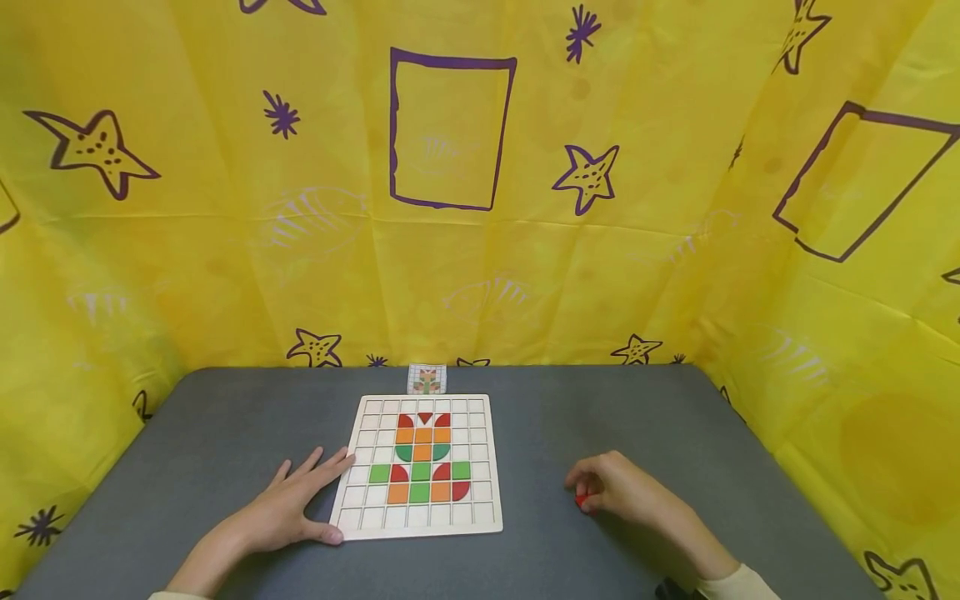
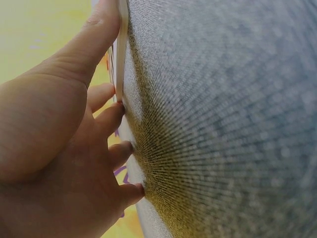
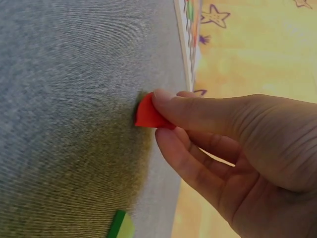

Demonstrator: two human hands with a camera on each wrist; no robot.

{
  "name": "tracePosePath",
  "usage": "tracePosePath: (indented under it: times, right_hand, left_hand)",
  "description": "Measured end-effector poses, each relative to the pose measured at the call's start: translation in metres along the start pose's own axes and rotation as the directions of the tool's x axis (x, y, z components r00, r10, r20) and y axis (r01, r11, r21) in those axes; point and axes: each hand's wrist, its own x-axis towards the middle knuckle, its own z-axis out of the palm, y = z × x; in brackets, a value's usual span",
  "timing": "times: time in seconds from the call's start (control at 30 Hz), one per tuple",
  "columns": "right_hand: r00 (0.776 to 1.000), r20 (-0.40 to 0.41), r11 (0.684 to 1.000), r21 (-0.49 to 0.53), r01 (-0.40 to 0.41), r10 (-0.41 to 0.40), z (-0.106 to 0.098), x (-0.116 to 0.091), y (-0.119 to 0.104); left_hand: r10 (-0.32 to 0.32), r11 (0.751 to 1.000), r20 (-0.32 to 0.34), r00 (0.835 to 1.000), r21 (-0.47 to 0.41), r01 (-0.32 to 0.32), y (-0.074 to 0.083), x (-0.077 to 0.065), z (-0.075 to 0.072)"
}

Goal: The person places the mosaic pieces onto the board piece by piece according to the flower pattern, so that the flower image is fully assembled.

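Note:
A white gridded board [image 1: 472, 521] lies on the dark table, with red, orange and green tiles forming a flower-like pattern on it. At its left edge rests my left hand [image 1: 281, 512], fingers spread, thumb at the lower corner and a fingertip higher up the side. The left wrist view shows that thumb [image 2: 96, 37] against the board's edge [image 2: 120, 59]. Right of the board, my right hand [image 1: 618, 487] pinches a red quarter-round tile [image 3: 148, 114] between thumb and fingers, close over the table. Its curved side and one straight edge show in the right wrist view.
A small pattern card [image 1: 427, 379] lies beyond the board's far edge. Near the right hand, a green tile [image 3: 120, 225] shows low in the right wrist view. Yellow printed cloth [image 1: 480, 275] hangs behind and along the sides of the grey table [image 1: 555, 425].

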Motion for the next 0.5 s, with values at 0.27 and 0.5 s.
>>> tracePosePath:
  times: [0.27, 0.5]
  right_hand:
    - [0.998, -0.027, 0.998, -0.046, 0.053, -0.055, -0.002, 0.005, -0.005]
    - [0.995, -0.062, 0.995, -0.058, 0.077, -0.081, 0.0, 0.014, -0.011]
  left_hand:
    - [0.0, 1.0, -0.001, 1.0, -0.007, 0.0, 0.0, 0.001, 0.001]
    - [0.0, 1.0, -0.003, 1.0, -0.007, 0.0, -0.001, 0.0, 0.001]
